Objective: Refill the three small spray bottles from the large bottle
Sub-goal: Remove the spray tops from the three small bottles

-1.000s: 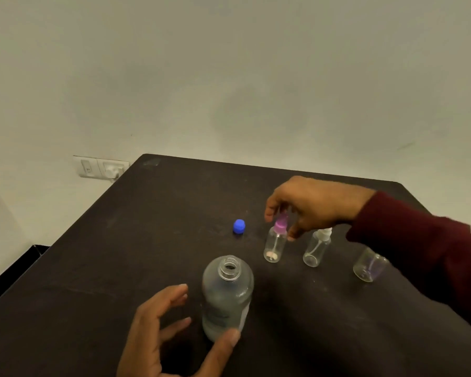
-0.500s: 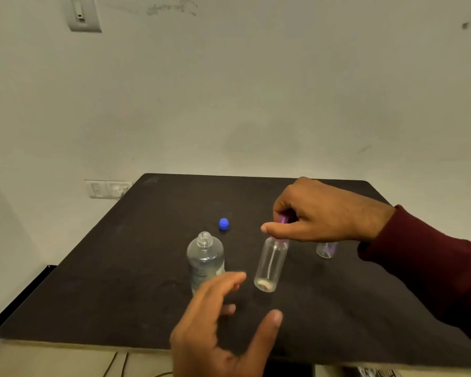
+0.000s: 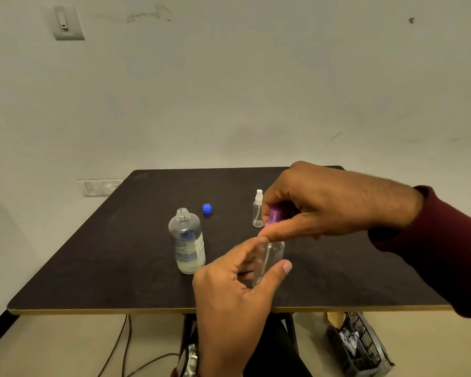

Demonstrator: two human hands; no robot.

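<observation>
A person's two hands meet just right of the frame's centre, above a dark worktop (image 3: 120, 268) with a pale front edge. The right hand (image 3: 332, 202), reaching in from the right in a dark red sleeve (image 3: 441, 254), pinches the purple spray top (image 3: 273, 214) of a small clear bottle (image 3: 272, 254) between thumb and curled fingers; its grip is clenched on that top. The bottle hangs upright below the thumb, its thin dip tube visible through the wall. The left hand (image 3: 229, 295), rising from the bottom centre, cups the bottle's body: the thumb lies against the lower right side and the forefinger reaches up to the shoulder, the fingers curled partway round it. Whether they press firmly cannot be told. To the left of the hands the large bottle (image 3: 186, 240) stands upright on the worktop with its neck uncapped and a little clear liquid at the bottom. It carries a label printed in blue and white; the writing is too blurred to read. Just behind it, a little to the right, lies its blue cap (image 3: 207, 209). Behind the right hand's fingers stands a second small bottle (image 3: 257, 210) with a white spray top, upright and clear. On the pale wall there is a switch plate (image 3: 68, 23) in the upper left of the frame and a socket plate (image 3: 99, 187) beside the worktop's far left corner. Below the worktop, cables (image 3: 125, 346) trail over the floor at lower left, and a black mesh basket (image 3: 359, 349) sits at lower right.
</observation>
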